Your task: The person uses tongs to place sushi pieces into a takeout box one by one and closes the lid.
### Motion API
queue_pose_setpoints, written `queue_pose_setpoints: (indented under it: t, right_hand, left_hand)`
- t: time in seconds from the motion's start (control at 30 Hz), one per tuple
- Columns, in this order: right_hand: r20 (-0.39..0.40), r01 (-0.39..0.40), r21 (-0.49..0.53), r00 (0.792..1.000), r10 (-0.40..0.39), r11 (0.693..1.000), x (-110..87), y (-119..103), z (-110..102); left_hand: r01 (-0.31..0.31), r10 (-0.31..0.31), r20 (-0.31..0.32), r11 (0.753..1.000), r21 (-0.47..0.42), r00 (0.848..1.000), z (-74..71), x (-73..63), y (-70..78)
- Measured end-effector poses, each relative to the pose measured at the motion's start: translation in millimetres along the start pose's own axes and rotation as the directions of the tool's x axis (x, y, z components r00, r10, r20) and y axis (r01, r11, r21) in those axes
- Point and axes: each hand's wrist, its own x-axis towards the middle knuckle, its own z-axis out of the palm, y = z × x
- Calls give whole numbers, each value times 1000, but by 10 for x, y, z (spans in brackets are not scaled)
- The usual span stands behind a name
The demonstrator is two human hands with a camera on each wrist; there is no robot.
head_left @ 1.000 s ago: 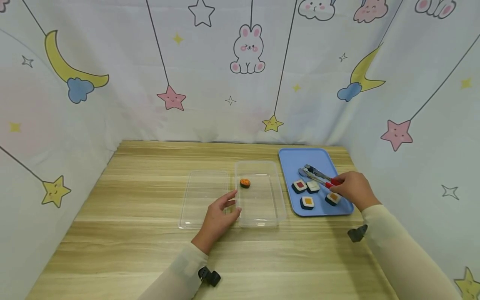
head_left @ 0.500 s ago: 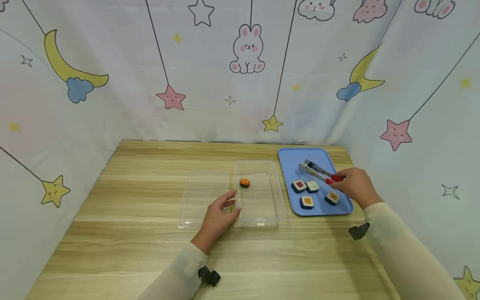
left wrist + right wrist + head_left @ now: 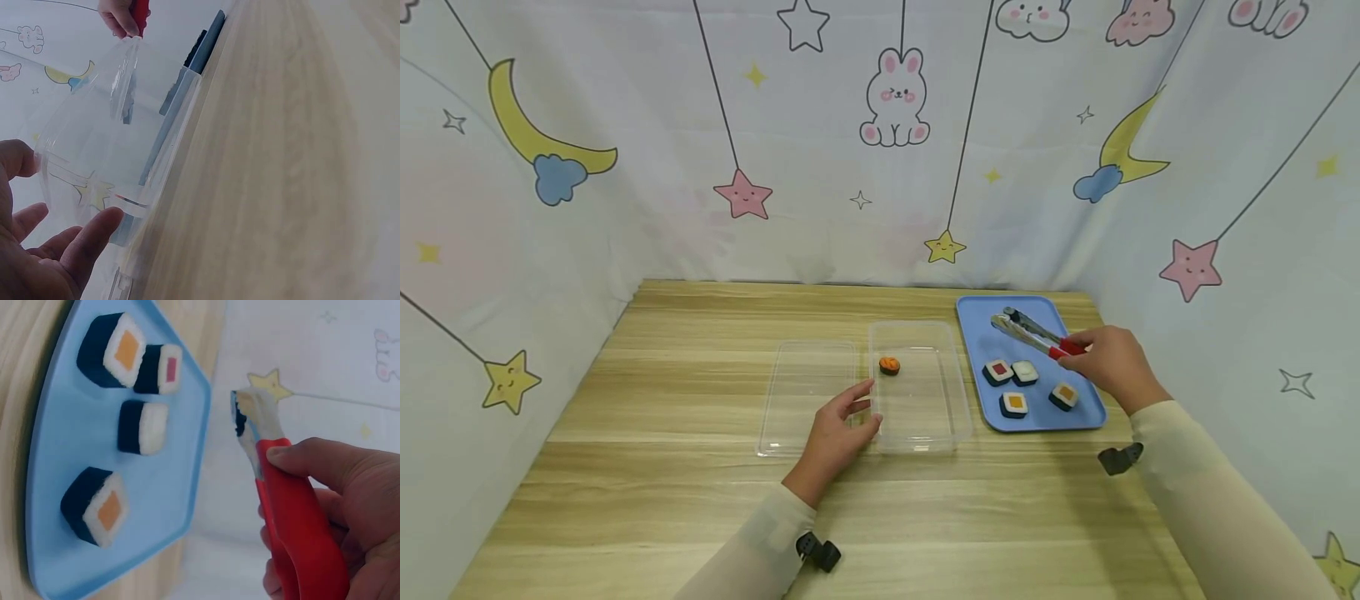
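Note:
Red-handled metal tongs (image 3: 1032,332) are gripped by my right hand (image 3: 1111,367), above the blue tray (image 3: 1082,408). Their tips are parted, with nothing between them. Several sushi rolls (image 3: 142,428) with dark sides and white tops lie on the tray below the tongs. My left hand (image 3: 837,432) is at the left wall of a clear plastic box (image 3: 917,417), its fingers loosely extended, the fingertips at the wall. An orange-topped sushi piece (image 3: 889,366) sits inside that box, toward its left side.
A clear plastic lid (image 3: 808,400) lies left of the box, partly behind my left hand. Wooden tabletop (image 3: 700,467) surrounds these things. A patterned white curtain (image 3: 820,217) rises behind the table and at both sides.
My right hand has lifted the tongs and moved them away from the rolls, toward the far side of the tray. The left hand, the box and the rolls look unmoved.

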Motion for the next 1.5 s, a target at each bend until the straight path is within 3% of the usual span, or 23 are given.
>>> queue_pose_setpoints:
  t: [0.33,0.63,0.83,1.27,1.5]
  right_hand:
    - [-33,58,26,998,-58,998,-52,-223,-1]
    - [-41,182,26,983,-181,983,-116,-470,89]
    - [-10,239,46,971,-239,970,-123,-636,246]
    - [85,282,130,952,-294,951,-141,-971,544]
    - [114,301,114,943,-313,947,-153,-1074,645]
  left_hand:
    - [4,-4,0,1000,5,1000,-4,-9,11]
    - [6,-6,2,1000,3,1000,-2,-12,21]
    - [3,-3,-1,1000,2,1000,-3,-13,20]
    - [-1,1,0,1000,11,1000,0,5,5]
    - [-48,48,-5,999,5,999,-8,9,-10]
